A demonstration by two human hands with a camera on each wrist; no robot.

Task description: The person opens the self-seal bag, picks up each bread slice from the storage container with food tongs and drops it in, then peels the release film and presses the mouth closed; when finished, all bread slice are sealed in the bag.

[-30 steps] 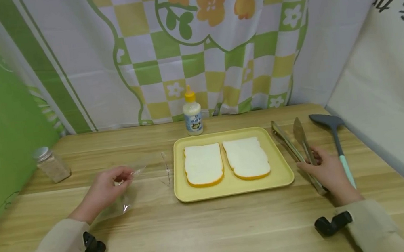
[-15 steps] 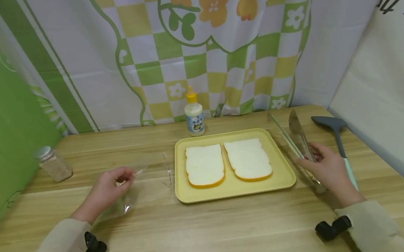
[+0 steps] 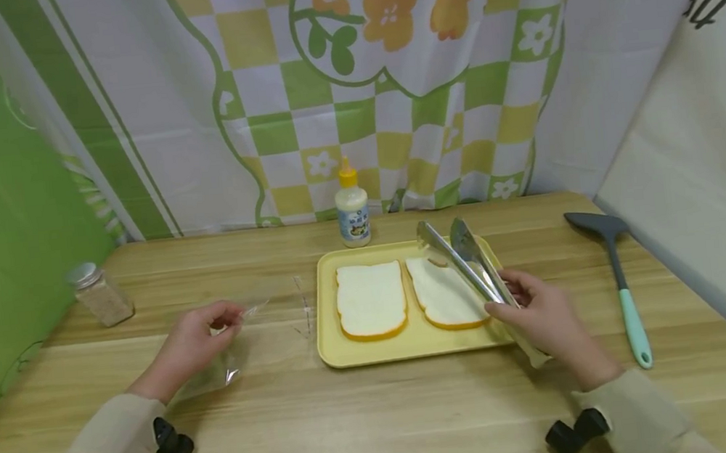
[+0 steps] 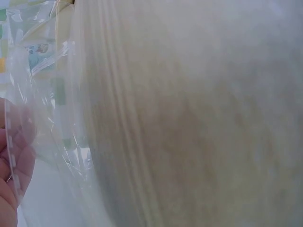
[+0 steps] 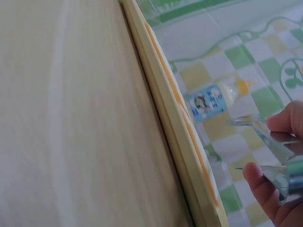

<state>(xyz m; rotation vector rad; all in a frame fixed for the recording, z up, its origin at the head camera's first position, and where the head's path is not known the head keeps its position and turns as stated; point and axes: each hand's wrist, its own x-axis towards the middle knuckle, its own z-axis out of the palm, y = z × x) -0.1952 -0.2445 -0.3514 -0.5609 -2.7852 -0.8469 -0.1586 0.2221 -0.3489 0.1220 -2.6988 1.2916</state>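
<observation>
Tongs, long-armed, silver metal [image 3: 460,266], one pair: held tilted above the right part of the tray, arms spread, tips apart. Right hand [image 3: 545,315]: thumb and fingers gripping the tongs. Left hand [image 3: 193,343]: pinching the edge of a clear plastic bag [image 3: 267,319], which lies left of the tray. Tray, pale yellow, rectangular, rounded corners [image 3: 401,352]: on the light wood-grain surface [image 3: 382,421], bearing two white, orange-crusted bread slices [image 3: 372,301], side by side. Bottle, squeezable, yellow-capped, blue-labelled [image 3: 354,221]: upright behind the tray. Jar, clear, metal-lidded, tan contents [image 3: 103,297]: far left, leaning. Spatula, dark-headed, mint-handled [image 3: 615,264]: lying at right.
</observation>
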